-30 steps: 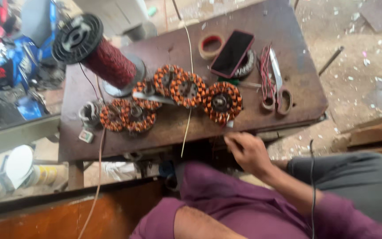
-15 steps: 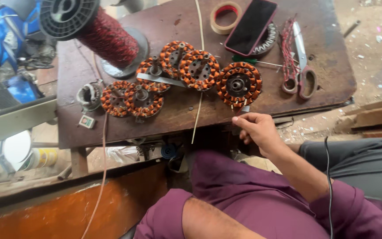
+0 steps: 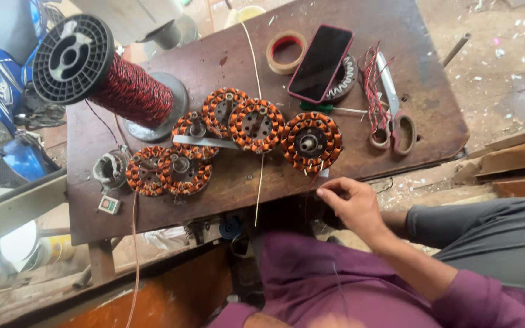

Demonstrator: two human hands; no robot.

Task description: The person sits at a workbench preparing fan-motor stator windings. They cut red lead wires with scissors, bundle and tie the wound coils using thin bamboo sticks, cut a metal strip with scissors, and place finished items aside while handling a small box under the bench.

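Note:
My right hand (image 3: 355, 203) rests at the table's front edge, just below the rightmost copper-wound stator (image 3: 311, 142). Its thumb and forefinger are pinched together next to the thin loose wire ends hanging from that stator; whether a strand lies between them is too fine to see. Several more orange-wound stators (image 3: 255, 124) lie in a row across the dark wooden table (image 3: 214, 61), two of them (image 3: 168, 170) nearer the left. My left hand is out of view; only a purple sleeve and lap show at the bottom.
A big black spool of red wire (image 3: 101, 76) lies at the back left. A tape roll (image 3: 286, 51), a dark phone (image 3: 321, 62), scissors (image 3: 396, 115) and a red wire bundle (image 3: 370, 79) sit at the back right. A bare stator core (image 3: 110, 169) is at the left edge.
The view has shifted so the table sits more centred. My right hand stays at the front edge under the rightmost stator, its fingers drawn closer together.

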